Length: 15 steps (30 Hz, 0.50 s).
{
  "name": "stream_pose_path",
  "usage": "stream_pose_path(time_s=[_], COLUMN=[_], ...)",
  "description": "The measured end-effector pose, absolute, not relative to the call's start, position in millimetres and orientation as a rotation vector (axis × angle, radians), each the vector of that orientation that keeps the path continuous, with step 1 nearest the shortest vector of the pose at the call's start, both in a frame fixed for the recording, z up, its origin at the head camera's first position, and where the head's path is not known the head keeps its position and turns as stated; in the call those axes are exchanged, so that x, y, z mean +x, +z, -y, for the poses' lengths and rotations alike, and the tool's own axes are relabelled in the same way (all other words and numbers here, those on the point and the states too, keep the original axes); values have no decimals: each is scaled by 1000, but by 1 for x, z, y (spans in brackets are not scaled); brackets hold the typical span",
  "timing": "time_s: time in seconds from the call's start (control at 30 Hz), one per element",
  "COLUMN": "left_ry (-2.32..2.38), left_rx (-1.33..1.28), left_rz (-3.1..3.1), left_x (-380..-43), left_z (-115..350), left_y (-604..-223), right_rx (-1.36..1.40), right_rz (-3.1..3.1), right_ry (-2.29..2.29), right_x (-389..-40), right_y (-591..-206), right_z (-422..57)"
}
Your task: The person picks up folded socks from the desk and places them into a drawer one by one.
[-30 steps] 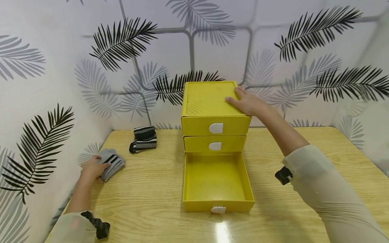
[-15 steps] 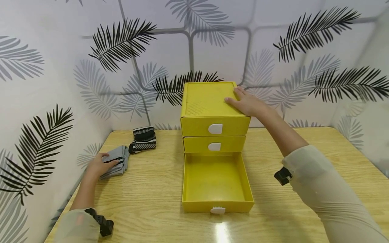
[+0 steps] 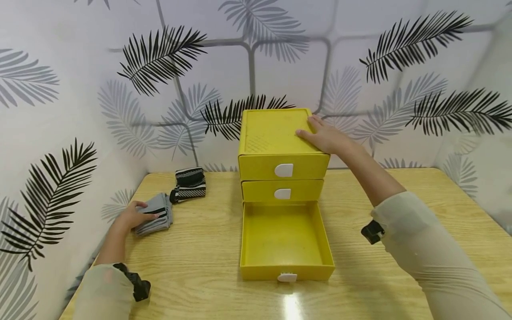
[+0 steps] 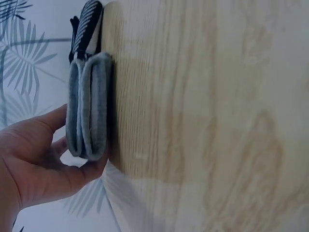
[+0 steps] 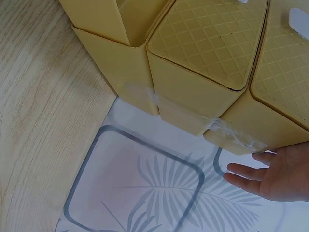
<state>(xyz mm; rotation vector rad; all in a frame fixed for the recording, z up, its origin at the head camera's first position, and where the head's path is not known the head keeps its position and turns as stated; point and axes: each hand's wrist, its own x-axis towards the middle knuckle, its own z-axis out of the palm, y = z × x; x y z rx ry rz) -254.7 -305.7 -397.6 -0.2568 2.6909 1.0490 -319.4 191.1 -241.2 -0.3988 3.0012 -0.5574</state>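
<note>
A folded pair of grey socks (image 3: 157, 214) with dark stripes lies at the left of the table. My left hand (image 3: 131, 217) holds the socks at their left end. In the left wrist view, the folded layers of the grey socks (image 4: 89, 106) stand between the thumb and fingers of that hand (image 4: 38, 159). A yellow drawer cabinet (image 3: 276, 129) stands at the middle, its bottom drawer (image 3: 286, 272) pulled out and bare inside. My right hand (image 3: 326, 135) rests on the cabinet's top right edge; in the right wrist view its fingers (image 5: 244, 171) are extended beside the cabinet wall.
Behind the grey socks lies a folded black-and-white striped pair of socks (image 3: 190, 183). Two upper drawers (image 3: 256, 191) with white handles are closed. The wooden table (image 3: 192, 275) meets a leaf-patterned wall covering (image 3: 280, 75) at its back and left.
My left hand and the grey socks have shifted slightly right, and the socks have turned toward the striped pair. My right hand and the cabinet have stayed in place.
</note>
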Motion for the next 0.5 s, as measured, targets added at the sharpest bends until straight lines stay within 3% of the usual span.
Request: stream_pose_path(time_s=[0.5], left_ry=[1575], left_rx=[-258], left_rz=[-2249], left_x=[-252], left_z=[320], left_y=[-397], right_rx=[-413], right_rz=[-3001], right_ry=[-573], right_x=[-321], right_y=[-242], right_z=[-191])
